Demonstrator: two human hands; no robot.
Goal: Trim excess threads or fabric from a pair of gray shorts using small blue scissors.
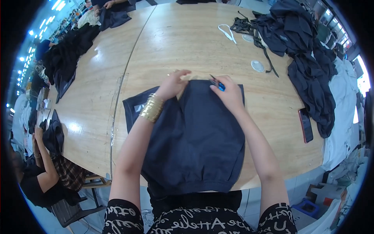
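Observation:
A pair of dark navy shorts (pixel 210 132) lies flat on the table, its gathered waistband towards me and its two leg openings away from me. My left hand (pixel 174 84) is at the far edge, over the gap between the legs. Its fingers are apart, and I make out nothing held in them. My right hand (pixel 230 94) is closed round small thread snips with a blue handle (pixel 221 86). Their dark blades point up and left, close to the right leg's hem. On the left leg is a small pale label (pixel 139 107), partly behind my gold bracelet.
Dark garments (pixel 288 29) are heaped at the right edge over white cloth (pixel 343 113). A phone (pixel 306 125) lies nearer me. Two pale discs, a white loop (pixel 227 33) and dark straps are at the back right. People handle dark cloth at the left and far left.

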